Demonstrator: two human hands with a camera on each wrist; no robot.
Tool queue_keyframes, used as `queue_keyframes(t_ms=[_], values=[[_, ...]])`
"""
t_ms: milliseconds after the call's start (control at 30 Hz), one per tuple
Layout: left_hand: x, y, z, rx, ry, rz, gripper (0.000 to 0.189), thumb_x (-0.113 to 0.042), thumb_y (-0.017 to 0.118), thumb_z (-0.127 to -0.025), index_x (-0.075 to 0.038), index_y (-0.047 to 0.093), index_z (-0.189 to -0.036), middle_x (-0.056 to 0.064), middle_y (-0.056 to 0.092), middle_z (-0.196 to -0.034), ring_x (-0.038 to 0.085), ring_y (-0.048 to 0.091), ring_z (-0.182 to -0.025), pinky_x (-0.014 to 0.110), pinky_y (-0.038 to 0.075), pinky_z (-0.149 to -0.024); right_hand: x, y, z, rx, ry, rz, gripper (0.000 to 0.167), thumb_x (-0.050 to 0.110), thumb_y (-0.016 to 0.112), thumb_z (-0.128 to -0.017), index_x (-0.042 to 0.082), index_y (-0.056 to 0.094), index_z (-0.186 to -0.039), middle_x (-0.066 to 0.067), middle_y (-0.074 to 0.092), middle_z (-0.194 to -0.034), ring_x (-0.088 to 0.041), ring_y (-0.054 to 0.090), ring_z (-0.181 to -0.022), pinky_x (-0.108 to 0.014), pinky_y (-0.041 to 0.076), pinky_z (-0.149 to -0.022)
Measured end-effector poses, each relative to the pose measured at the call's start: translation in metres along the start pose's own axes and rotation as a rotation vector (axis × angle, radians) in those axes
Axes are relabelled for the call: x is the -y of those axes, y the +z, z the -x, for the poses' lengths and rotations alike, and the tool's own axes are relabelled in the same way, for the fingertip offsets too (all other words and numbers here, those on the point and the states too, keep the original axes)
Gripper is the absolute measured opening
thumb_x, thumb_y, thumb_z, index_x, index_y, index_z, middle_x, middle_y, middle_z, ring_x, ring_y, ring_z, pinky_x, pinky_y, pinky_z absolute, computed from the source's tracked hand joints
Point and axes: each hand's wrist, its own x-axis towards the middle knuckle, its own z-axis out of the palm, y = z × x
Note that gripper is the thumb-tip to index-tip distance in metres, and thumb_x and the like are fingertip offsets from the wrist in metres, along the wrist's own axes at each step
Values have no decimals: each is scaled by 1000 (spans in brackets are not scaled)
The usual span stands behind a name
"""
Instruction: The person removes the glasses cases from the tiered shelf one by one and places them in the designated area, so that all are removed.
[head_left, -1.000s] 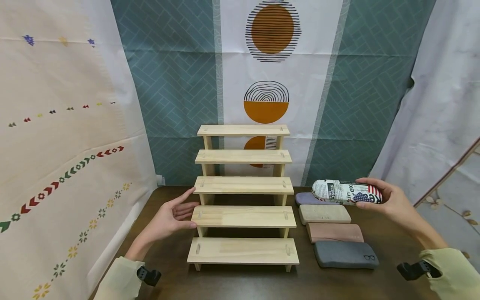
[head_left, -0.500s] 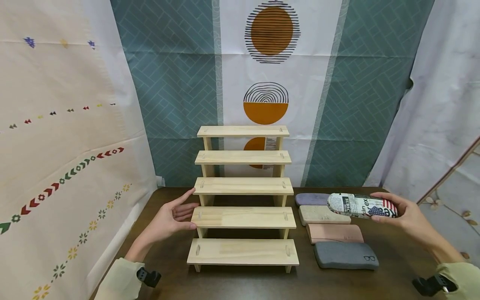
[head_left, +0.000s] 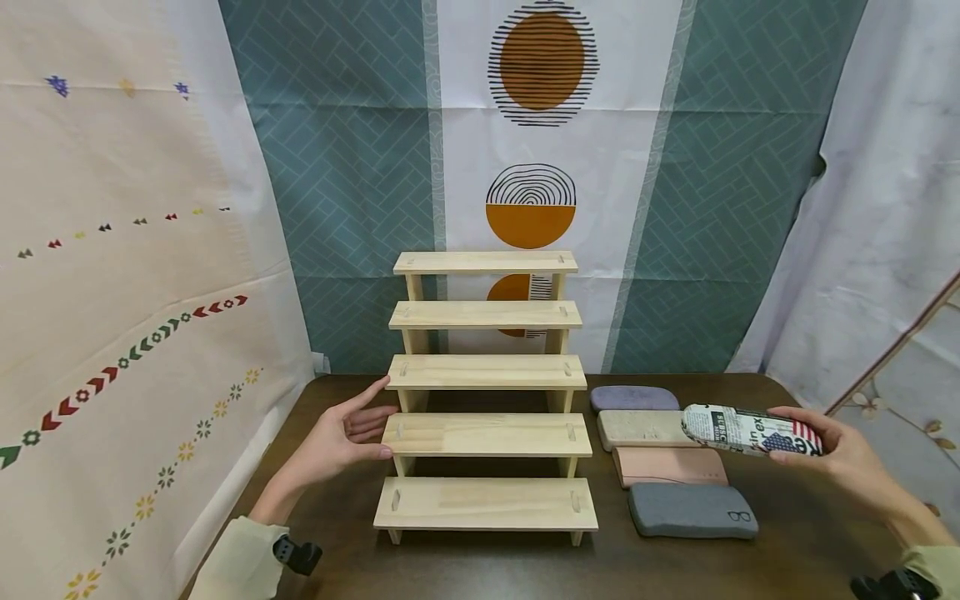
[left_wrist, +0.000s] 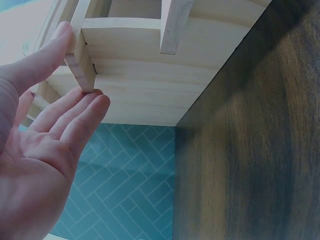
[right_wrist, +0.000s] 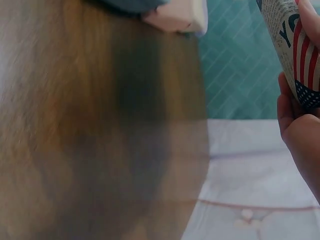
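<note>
A pale wooden step shelf (head_left: pixel 487 371) with several tiers stands on the brown table. At its left side, my left hand (head_left: pixel 330 442) holds the end of the second board from the bottom; in the left wrist view the thumb and fingers lie on opposite edges of that board (left_wrist: pixel 80 67), and the index finger reaches up to the tier above in the head view. To the right, my right hand (head_left: pixel 851 458) grips one end of a newspaper-print glasses case (head_left: pixel 738 429), thumb on the near side. It is held level above the table, its left end overlapping a beige case in view.
Right of the shelf lie a purple case (head_left: pixel 637 397), a beige case (head_left: pixel 645 429), a pink case (head_left: pixel 667 467) and a grey case (head_left: pixel 690 510) with a glasses drawing. Patterned cloths (head_left: pixel 345 208) hang behind and at both sides of the table (head_left: pixel 480 571).
My right hand has carried the newspaper-print glasses case right and down, uncovering more of the purple case. My left hand stays at the shelf.
</note>
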Motion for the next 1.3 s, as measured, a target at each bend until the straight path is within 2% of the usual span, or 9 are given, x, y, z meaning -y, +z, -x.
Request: queue_keyframes(t_ms=[133,333,633,933,1300], values=[[1,0,0,3,0,-4,106,2,90,-81,-17,31,-168,34,52,-148,44,55,-135,56,48,-103,-13,-6,6,2,30,-15,60,-5,76,-93,19,61,-145,6,68,-103,-6,64,-86,-24,58,-65],[1,-1,1,-1,-3,-5,106,2,90,-81,-17,31,-168,31,53,-148,44,55,-134,57,48,-103,-30,-13,15,-5,105,37,57,3,78,-94,22,61,-145,10,65,-105,-6,61,-87,-24,55,-65],[2,0,2,-4,-17,-2,107,2,90,-80,-16,32,-168,32,52,-148,44,55,-134,46,52,-103,-51,-23,30,-25,155,41,55,3,78,-94,18,63,-145,20,62,-108,0,57,-92,-17,50,-71],[2,0,2,-3,-15,2,107,2,90,-80,-16,31,-168,35,50,-149,45,54,-135,44,53,-103,-68,-33,37,-8,270,138,54,20,81,-96,25,62,-146,22,58,-106,1,53,-91,-18,46,-70],[0,1,1,-9,-12,-2,107,2,91,-80,-16,32,-167,29,54,-148,43,55,-135,43,53,-103,-81,-37,42,-14,300,196,56,24,84,-93,19,64,-145,25,56,-105,4,51,-90,-17,43,-69]])
